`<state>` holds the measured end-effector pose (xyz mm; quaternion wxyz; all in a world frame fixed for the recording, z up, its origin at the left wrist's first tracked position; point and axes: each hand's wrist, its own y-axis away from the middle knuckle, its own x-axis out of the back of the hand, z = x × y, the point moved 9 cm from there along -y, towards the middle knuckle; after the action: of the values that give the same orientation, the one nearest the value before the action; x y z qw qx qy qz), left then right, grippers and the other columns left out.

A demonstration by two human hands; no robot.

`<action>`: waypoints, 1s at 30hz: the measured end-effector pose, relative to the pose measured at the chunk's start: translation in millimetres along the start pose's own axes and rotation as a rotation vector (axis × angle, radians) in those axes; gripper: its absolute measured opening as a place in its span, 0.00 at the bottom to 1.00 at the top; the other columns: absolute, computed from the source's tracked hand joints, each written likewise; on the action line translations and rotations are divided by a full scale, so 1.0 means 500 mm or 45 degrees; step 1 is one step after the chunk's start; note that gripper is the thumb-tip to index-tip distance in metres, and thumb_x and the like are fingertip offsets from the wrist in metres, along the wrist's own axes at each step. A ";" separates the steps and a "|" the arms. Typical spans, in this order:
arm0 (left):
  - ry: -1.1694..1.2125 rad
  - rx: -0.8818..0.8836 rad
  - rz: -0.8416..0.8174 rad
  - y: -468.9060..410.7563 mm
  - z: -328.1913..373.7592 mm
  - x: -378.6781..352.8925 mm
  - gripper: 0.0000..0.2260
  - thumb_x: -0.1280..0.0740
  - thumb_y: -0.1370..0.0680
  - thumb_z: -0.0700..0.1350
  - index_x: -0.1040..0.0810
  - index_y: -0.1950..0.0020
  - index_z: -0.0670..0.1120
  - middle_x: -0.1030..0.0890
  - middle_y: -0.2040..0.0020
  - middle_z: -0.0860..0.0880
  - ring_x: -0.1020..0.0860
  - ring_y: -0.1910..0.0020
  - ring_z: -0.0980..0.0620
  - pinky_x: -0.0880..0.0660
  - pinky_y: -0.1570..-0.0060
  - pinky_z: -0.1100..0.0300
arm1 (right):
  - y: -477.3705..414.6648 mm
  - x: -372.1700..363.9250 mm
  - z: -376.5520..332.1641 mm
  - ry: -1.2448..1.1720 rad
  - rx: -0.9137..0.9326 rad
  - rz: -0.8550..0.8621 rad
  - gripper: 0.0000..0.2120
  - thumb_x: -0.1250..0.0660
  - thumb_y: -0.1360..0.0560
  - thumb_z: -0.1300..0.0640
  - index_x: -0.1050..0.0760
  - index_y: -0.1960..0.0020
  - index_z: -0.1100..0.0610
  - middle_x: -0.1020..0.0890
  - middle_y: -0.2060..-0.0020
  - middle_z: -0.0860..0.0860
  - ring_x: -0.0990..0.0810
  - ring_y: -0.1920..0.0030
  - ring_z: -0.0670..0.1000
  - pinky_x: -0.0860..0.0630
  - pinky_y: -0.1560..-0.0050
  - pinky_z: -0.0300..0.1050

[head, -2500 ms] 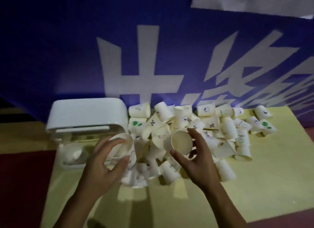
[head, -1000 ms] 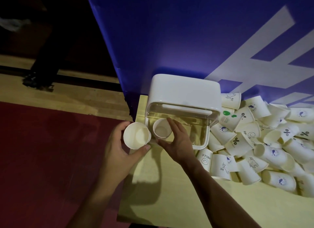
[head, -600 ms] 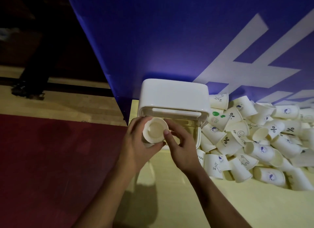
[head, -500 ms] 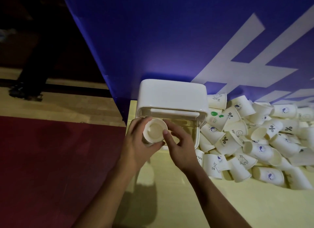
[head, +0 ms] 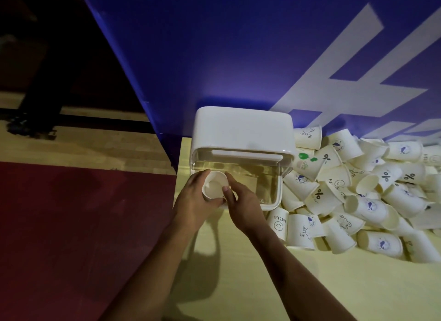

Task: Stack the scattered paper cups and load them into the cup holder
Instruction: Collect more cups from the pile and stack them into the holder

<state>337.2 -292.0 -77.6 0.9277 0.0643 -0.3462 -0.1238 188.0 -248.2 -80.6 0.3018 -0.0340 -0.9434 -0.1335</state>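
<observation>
left hand: we are wrapping our left hand (head: 193, 201) around the paper cup (head: 213, 185) from its 9 o'clock side, fingers curling on its wall.
right hand: we are pinching the same cup's rim with our right hand (head: 243, 206), thumb at about 5 o'clock, forefinger at about 1 o'clock; the other fingers are lying loosely curled.
paper cup: it is sitting mouth up between both hands, over the left end of the cup holder's clear tray; we are not able to tell whether its base is touching the tray.
cup holder (head: 243, 132): a white-lidded box with a clear front tray, standing against the blue banner (head: 214, 46) at 12 o'clock.
loose cups (head: 358, 189): they are lying heaped on their sides at the holder's 3 to 5 o'clock, the nearest touching its right wall.
table (head: 238, 285): pale yellow, and we are reaching across it from 6 o'clock.
red floor (head: 71, 225): it is lying at the table's 9 o'clock.
</observation>
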 end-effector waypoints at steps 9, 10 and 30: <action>-0.002 0.046 -0.041 -0.009 -0.002 -0.015 0.37 0.22 0.29 0.53 0.33 0.22 0.52 0.27 0.26 0.51 0.27 0.29 0.50 0.26 0.36 0.55 | -0.006 -0.006 0.014 -0.002 -0.080 -0.031 0.27 0.48 0.17 0.36 0.35 0.21 0.45 0.17 0.36 0.48 0.18 0.38 0.50 0.22 0.37 0.51; 0.003 0.071 -0.060 -0.009 -0.003 -0.015 0.39 0.21 0.29 0.55 0.34 0.22 0.52 0.28 0.26 0.52 0.28 0.29 0.49 0.26 0.36 0.53 | -0.005 -0.003 0.010 -0.010 -0.089 -0.038 0.27 0.47 0.16 0.37 0.36 0.21 0.45 0.19 0.34 0.49 0.19 0.36 0.51 0.24 0.35 0.50; -0.105 -0.529 -0.250 0.062 0.566 -0.246 0.26 0.29 0.24 0.61 0.31 0.28 0.58 0.27 0.30 0.59 0.25 0.37 0.55 0.21 0.44 0.55 | 0.290 0.628 0.271 -0.121 -0.389 0.577 0.13 0.33 0.18 0.54 0.19 0.34 0.50 0.15 0.46 0.40 0.21 0.48 0.28 0.26 0.48 0.27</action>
<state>66.9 -238.0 64.4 0.8896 -0.0998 -0.3430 -0.2846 -123.0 -76.7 28.6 0.2708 -0.2957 -0.8936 -0.2017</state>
